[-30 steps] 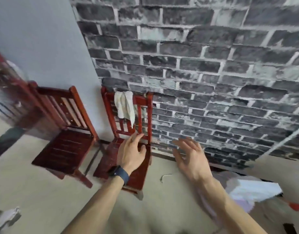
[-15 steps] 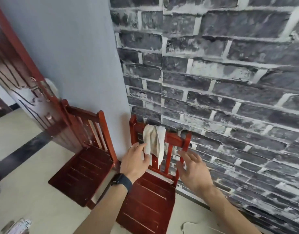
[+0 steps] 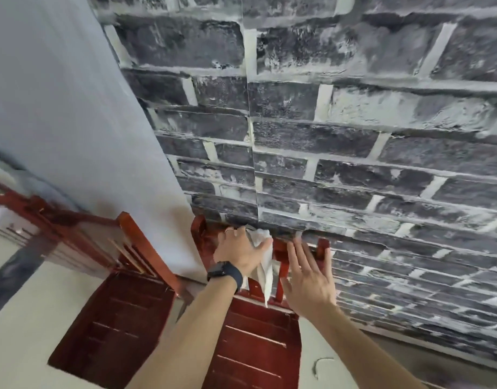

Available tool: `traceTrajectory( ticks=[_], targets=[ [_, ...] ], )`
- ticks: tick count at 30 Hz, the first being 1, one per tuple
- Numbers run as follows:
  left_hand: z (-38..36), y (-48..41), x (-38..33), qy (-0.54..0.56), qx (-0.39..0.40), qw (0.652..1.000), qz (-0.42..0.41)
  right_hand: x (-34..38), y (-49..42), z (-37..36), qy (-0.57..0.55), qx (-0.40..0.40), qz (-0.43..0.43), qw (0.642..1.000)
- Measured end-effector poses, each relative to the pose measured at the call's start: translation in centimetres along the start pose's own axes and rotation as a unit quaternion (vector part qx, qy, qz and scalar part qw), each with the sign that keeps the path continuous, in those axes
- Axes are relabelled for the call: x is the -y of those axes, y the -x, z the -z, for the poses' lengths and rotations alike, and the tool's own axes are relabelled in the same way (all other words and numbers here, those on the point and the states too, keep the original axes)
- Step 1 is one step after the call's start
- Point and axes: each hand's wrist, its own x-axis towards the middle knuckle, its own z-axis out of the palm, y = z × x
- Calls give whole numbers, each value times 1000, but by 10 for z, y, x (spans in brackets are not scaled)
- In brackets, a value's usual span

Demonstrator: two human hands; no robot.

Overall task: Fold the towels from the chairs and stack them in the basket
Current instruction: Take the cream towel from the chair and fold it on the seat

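A white towel (image 3: 264, 265) hangs over the top rail of a red wooden chair (image 3: 255, 341) that stands against the brick wall. My left hand (image 3: 240, 252), with a dark watch on the wrist, lies on the towel at the top rail, fingers curled over the cloth. My right hand (image 3: 309, 276) is open, fingers spread, just right of the towel and in front of the chair's back. The basket is out of view.
A second red chair (image 3: 115, 327) stands to the left with nothing on it, against a pale grey wall. A dark brick wall (image 3: 353, 164) rises right behind the chairs. Pale floor (image 3: 22, 332) lies to the left and lower right.
I have moved closer to the chair. My left hand has gone from beside the towel to on top of it at the rail. My right hand has risen toward the chair's back.
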Motion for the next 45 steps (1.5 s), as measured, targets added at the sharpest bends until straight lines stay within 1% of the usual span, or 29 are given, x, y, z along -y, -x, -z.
traceTrajectory(
  ticks=[2,3,6,7,9,10,12,14,16,19,20,22,23,24,25,26,27,28,30,31,32,34,35,36,37,39,40,43,45],
  targets=[
    [-4,-11,-1,-77,-16,996,-36,0,-1,-3,8,-6,-17,1000],
    [-7,-16,-2,-95,-26,993,-68,2,-2,-2,12,-8,-31,999],
    [-6,-23,6,-52,-52,984,-161,9,-2,-4,17,-8,-68,997],
    [-5,-26,13,-20,-53,983,-173,13,-2,-6,17,-8,-80,997],
    [1,-32,29,94,-30,982,-163,19,-2,-8,13,-4,-100,995],
    [6,-32,35,156,-4,976,-149,22,-2,-7,15,-3,-109,994],
    [17,-27,46,266,62,954,-124,25,-3,-4,14,13,-131,991],
    [25,-17,62,338,111,928,-113,31,-4,1,22,34,-145,989],
    [25,-6,80,377,146,910,-93,35,-8,6,45,54,-153,986],
    [15,15,105,397,168,899,-70,42,-12,13,51,73,-163,983],
    [10,25,112,401,178,896,-68,48,-12,14,19,65,-178,982],
    [5,47,120,405,184,892,-80,70,-1,19,-86,17,-228,970],
    [0,56,124,406,181,892,-88,87,10,20,-152,-12,-257,954],
    [-5,65,127,400,177,894,-98,105,25,20,-245,-31,-272,930],
    [-8,76,129,386,177,899,-110,123,41,23,-376,-27,-280,883],
    [-8,87,130,366,186,905,-115,141,57,27,-516,-9,-286,807],
    [-13,97,133,349,204,907,-120,155,72,27,-607,18,-302,735],
    [-18,108,137,336,227,906,-119,164,87,25,-655,28,-303,692],
    [-23,133,147,339,244,902,-110,172,116,20,-654,-5,-311,690],
    [-25,144,153,350,245,898,-100,171,129,19,-660,-24,-326,677],
    [-22,156,154,368,257,890,-77,169,143,19,-684,-30,-337,646],
    [-21,176,156,425,306,852,-14,165,170,26,-737,-10,-333,588],
    [-22,184,154,447,342,827,5,162,184,31,-758,4,-323,567],
    [-19,195,149,455,365,812,13,158,199,34,-769,11,-312,557],
    [-24,202,146,445,380,811,2,154,212,37,-774,12,-301,557],
    [-27,218,133,422,377,825,-11,142,239,41,-774,1,-286,565],
    [-26,225,124,426,374,823,-20,133,251,41,-775,-6,-288,562],
    [-32,243,105,458,379,802,-54,108,286,39,-791,-19,-321,520],
    [-36,254,93,442,377,807,-105,96,307,34,-793,-19,-343,504]
  ],
)
